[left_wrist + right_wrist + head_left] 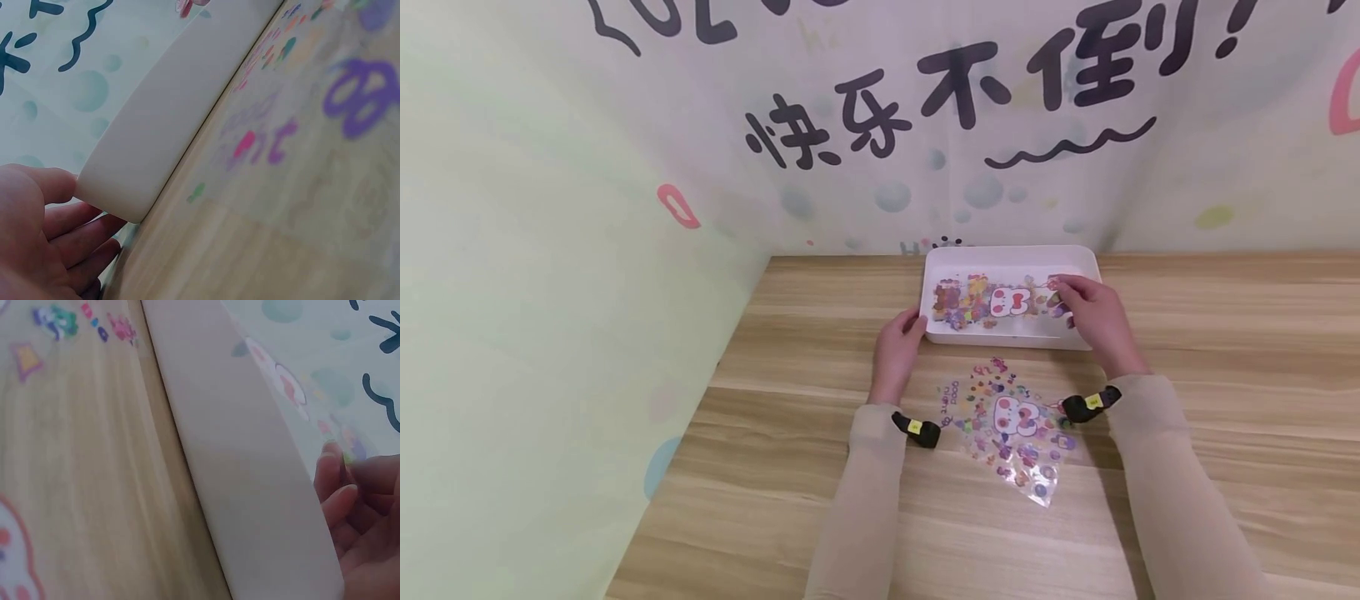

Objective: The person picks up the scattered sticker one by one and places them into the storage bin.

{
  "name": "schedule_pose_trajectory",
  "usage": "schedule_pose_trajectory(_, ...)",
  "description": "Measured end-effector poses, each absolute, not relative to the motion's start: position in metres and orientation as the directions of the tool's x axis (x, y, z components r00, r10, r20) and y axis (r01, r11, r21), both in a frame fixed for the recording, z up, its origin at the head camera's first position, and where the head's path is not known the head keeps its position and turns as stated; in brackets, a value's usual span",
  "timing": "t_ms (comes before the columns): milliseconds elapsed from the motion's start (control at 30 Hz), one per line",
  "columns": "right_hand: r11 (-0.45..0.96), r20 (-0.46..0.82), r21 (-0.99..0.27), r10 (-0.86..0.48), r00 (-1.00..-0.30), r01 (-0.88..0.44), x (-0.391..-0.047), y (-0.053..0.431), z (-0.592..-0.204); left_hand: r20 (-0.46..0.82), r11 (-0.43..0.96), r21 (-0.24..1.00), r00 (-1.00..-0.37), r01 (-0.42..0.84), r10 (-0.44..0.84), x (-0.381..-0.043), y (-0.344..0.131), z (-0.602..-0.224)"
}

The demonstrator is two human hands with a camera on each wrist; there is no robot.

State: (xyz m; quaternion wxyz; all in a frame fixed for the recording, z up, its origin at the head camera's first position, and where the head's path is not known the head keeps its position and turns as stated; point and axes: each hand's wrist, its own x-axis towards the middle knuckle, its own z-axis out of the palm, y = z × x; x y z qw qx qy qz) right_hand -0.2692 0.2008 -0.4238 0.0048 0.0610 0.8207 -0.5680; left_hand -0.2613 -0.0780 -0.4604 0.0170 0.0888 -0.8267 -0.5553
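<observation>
One white tray (992, 341); long axis left-to-right

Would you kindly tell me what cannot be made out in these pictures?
Head view: the right end of the printed film in the white tray, partly covered by the right hand.
Head view: top line of writing, cut off by the upper edge.
Left wrist view: the tray's floor, hidden by its outer wall.
Right wrist view: part of that hand, cut off by the edge.

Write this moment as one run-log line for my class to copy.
left hand: grips white tray at near-left corner | right hand: pinches cartoon-printed clear plastic in tray | second printed plastic: on wooden table outside tray
</observation>
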Motion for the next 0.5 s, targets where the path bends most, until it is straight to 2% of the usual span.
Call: schedule_pose_trajectory(500, 0.483, -0.064, -0.871, 0.075, -0.995, 0.092, -0.2676, 0.1946, -0.4255, -0.065, 0.368, 0.922, -0.985, -0.121, -0.161, -0.2609, -0.0776, -0.4600)
